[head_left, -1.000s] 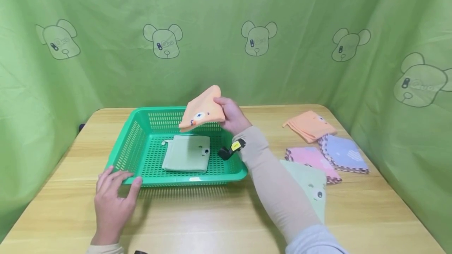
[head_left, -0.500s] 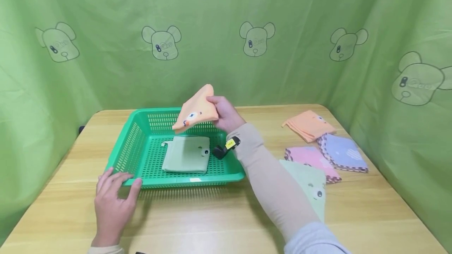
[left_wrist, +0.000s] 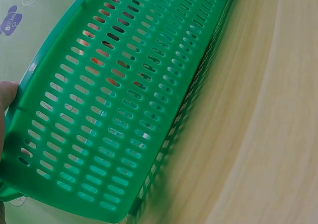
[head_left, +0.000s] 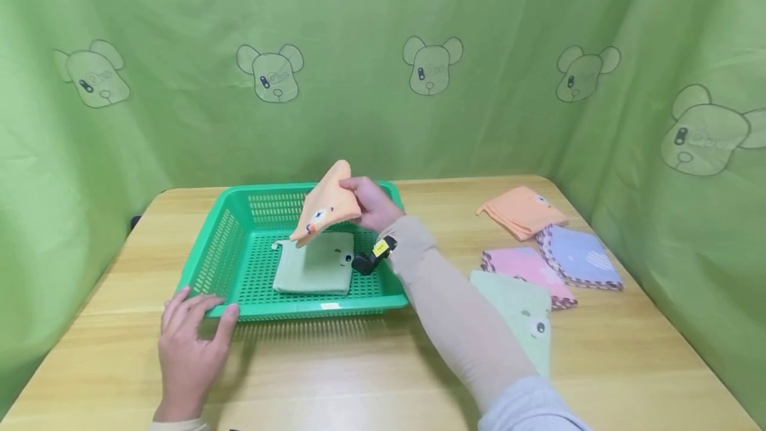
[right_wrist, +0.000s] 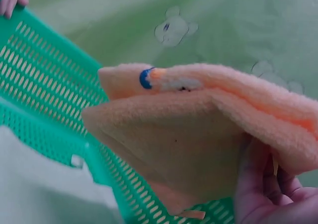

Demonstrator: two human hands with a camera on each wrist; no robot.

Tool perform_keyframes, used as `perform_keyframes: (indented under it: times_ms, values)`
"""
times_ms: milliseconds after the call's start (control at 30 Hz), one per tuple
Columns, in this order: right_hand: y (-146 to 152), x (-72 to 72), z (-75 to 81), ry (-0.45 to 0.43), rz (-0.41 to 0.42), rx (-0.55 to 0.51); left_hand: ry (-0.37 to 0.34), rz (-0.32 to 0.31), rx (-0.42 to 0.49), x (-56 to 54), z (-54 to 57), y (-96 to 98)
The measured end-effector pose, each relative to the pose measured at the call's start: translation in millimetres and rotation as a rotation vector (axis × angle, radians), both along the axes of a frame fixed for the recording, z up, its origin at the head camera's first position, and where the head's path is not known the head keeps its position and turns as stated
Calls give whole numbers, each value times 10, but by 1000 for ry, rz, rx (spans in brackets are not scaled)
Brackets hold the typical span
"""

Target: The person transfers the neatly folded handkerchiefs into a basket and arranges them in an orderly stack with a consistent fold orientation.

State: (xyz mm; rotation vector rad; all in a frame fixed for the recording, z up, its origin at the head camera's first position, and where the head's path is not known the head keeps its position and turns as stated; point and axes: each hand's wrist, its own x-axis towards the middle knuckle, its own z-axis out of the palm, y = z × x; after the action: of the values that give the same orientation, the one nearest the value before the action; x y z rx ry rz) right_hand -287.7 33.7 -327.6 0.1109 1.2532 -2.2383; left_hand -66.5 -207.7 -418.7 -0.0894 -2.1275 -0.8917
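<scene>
My right hand (head_left: 376,206) pinches a folded orange face towel (head_left: 329,201) by its right side, thumb on top. The towel hangs tilted above the green plastic basket (head_left: 221,248); in the right wrist view, its layers (right_wrist: 169,139) droop away from the fingers. On the basket floor lies a folded pale green towel (head_left: 314,271) with a printed eye, partly covered in the head view by the orange one. At the basket's near left corner, my left hand (head_left: 191,348) holds the rim with its fingers and thumb. In the left wrist view, only a little of that hand shows beside the slotted wall (left_wrist: 114,100).
Right of the basket lie another orange towel (head_left: 523,211), a blue one (head_left: 580,258) and a pink one (head_left: 529,271), both with checked edging. A second pale green towel (head_left: 532,314) lies partly behind the right forearm. Green curtain (head_left: 359,118) surrounds the wooden table (head_left: 335,378).
My right hand has moved left and then lower with the orange towel, which now overlaps the pale green towel in view. The left hand stays on the basket corner.
</scene>
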Motion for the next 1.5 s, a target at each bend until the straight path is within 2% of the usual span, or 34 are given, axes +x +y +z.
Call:
perform_keyframes:
  times_ms: [133,333,733,967,1133,1333,1500]
  values:
    - [-41,-30,-41,39,-7,53,-7,8,3,5,5,-8]
    - [-56,-37,-63,42,-32,86,-2,8,-1,22,11,-3]
    - [-31,-18,-93,12,66,152,1,-3,0,12,9,15]
    - [-54,8,-129,80,72,245,-13,3,-1,21,6,14]
    - [-81,30,-139,109,132,294,-13,6,3,21,5,12]
    - [-101,49,-160,152,257,362,-5,5,2,22,-2,8]
    - [-111,37,-174,168,300,382,7,2,-2,9,-3,6]
